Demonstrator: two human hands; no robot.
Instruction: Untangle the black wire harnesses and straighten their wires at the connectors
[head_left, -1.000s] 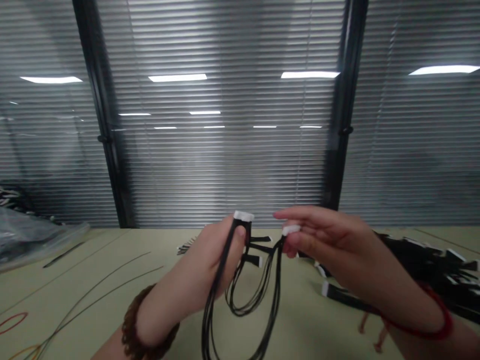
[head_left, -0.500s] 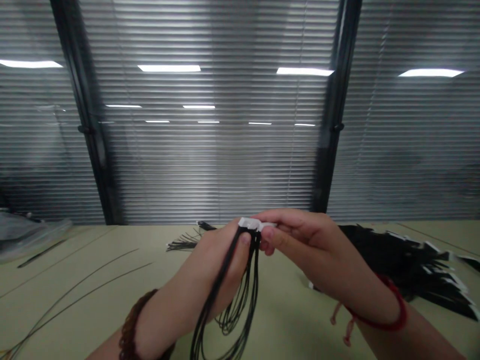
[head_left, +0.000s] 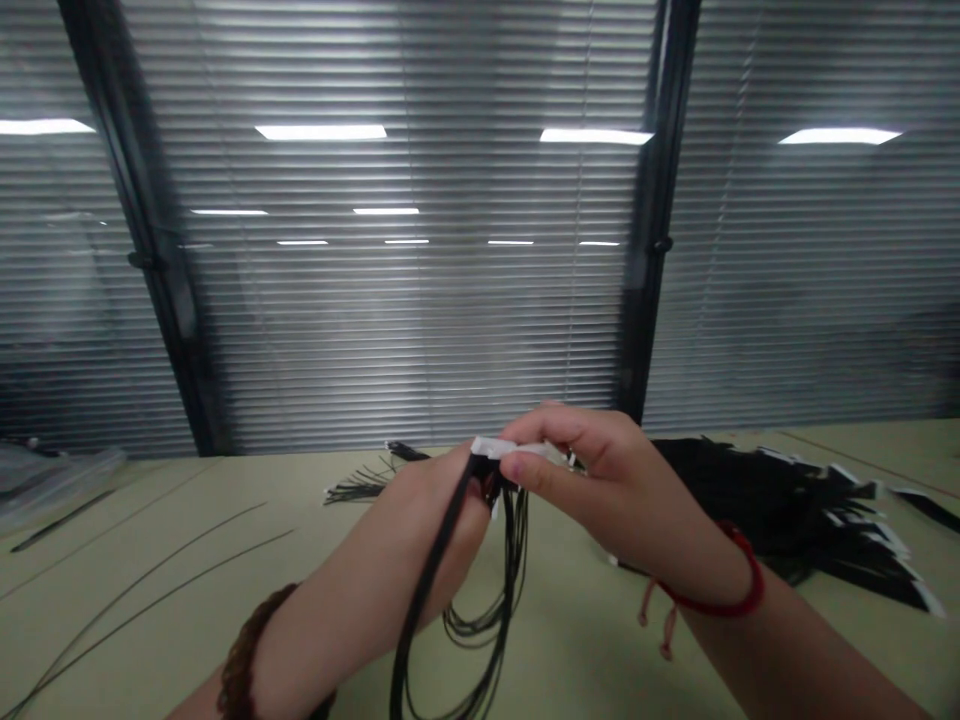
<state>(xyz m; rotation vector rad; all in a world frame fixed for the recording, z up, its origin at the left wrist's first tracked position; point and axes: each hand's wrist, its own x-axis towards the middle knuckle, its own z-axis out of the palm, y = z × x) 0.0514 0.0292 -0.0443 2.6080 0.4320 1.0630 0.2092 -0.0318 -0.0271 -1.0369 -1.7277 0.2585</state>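
Note:
A white plastic connector [head_left: 491, 447] with a bundle of black wires [head_left: 427, 595] is held up between my two hands over the table. My left hand [head_left: 442, 510], with a brown beaded bracelet at the wrist, is closed around the wires just below the connector. With thumb and forefinger, my right hand [head_left: 592, 470] pinches the connector's right side, where a white piece reaches under the fingers. A red cord bracelet [head_left: 739, 590] circles that wrist. The black wires hang down in loops beneath both hands. The left fingertips are partly hidden.
A large pile of black cables with white ends [head_left: 780, 510] lies on the table to the right. Behind my left hand rests a small bundle of black wires [head_left: 360, 488]. Loose thin wires [head_left: 172, 580] and a clear plastic bag [head_left: 56, 480] lie at left. Blinds [head_left: 450, 300] stand behind the table.
My left thumb has moved off the front of the wires. My right fingers have slid further left over the connector. The view has turned slightly right.

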